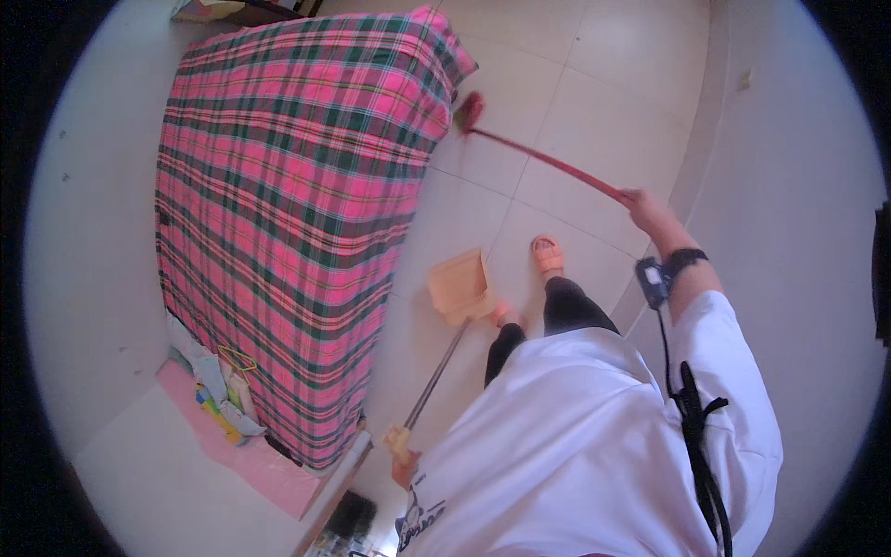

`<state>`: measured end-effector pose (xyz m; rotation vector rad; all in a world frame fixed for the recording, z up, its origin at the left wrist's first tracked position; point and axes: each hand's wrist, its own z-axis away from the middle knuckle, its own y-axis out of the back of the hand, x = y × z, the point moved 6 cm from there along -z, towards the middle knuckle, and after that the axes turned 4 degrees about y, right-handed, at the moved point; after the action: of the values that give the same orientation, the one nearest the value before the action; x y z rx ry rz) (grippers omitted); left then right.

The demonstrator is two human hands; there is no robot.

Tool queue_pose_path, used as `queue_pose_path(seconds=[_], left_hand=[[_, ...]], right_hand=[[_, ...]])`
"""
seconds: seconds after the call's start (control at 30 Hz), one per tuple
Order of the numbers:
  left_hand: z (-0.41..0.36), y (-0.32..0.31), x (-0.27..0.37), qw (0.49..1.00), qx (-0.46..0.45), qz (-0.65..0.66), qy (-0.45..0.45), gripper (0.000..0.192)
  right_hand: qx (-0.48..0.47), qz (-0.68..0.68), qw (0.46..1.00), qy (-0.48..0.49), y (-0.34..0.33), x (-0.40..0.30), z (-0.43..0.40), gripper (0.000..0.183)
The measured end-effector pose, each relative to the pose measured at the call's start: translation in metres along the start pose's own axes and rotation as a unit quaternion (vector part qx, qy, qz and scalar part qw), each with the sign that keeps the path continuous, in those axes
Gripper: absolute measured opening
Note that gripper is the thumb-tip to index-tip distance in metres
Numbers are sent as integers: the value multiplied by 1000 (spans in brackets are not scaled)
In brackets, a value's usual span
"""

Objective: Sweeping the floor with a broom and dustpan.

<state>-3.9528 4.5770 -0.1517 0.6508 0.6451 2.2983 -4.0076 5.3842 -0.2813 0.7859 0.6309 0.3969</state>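
My right hand (639,206) grips the red handle of a broom (557,163). The broom reaches out to the upper left, its red head (470,113) blurred beside the corner of the plaid bedspread. Down at the lower left, my left hand (404,469) is closed on the pale grip of a long-handled dustpan (456,282). Its grey metal-looking pole slants up to the tan pan, which stands on the floor between the bed and my feet. No debris can be made out inside the pan.
A bed (292,209) under a pink and green plaid cover fills the left, with clothes and a yellow-green hanger (237,358) at its near end. Pale floor tiles (592,111) stretch ahead. A white wall (786,244) bounds the right. A dark mat (352,515) lies below.
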Motion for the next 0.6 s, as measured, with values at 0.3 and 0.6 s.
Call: queue_pose_path(seconds=[0.3,0.6], left_hand=[[-3,-3,-7,857,349,-359,-123,28],[6,8,76,985,148,21,-88,20]], right_hand=[[-81,108,989,54,11,-38,87,29],[-65,119,974,180,-43,-74,3,26]])
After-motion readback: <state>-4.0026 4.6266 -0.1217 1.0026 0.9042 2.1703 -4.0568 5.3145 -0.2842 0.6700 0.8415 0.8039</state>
